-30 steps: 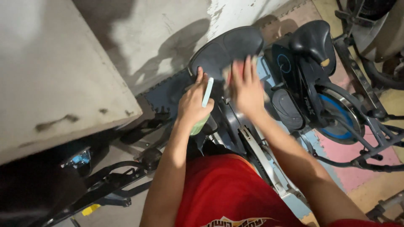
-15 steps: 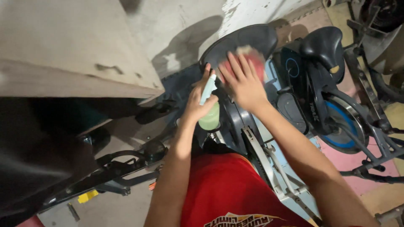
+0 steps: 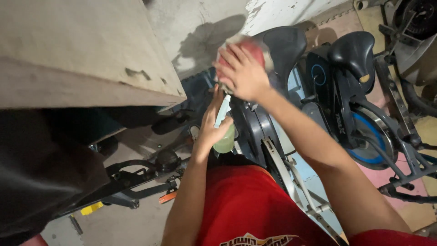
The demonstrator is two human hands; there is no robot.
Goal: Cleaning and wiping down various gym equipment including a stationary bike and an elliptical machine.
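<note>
- Since the earlier frame, the cloth (image 3: 243, 48) has been carried by the right hand (image 3: 243, 73) toward the near-left edge of the black seat (image 3: 284, 45); the spray bottle (image 3: 224, 132) has stayed low in the left hand (image 3: 214, 127).
- Cloth: a reddish, crumpled rag is pressed flat against the seat's edge under spread fingers. It is judged soft, light and limp, best bunched under the palm so that no loose corner trails.
- Spray bottle: pale green body with a light blue neck, held upright just below the seat, beside the dark frame (image 3: 255, 127) of the exercise bike. It is judged light, rigid plastic, possibly slick when wet, best gripped round the neck.
- Left hand: closed round the bottle's neck and upper body.
- Right hand: nearly flat and open, bearing on the cloth.
- Surroundings: a second bike (image 3: 350, 91) stands to the right; a concrete slab (image 3: 77, 54) overhangs at left.
</note>
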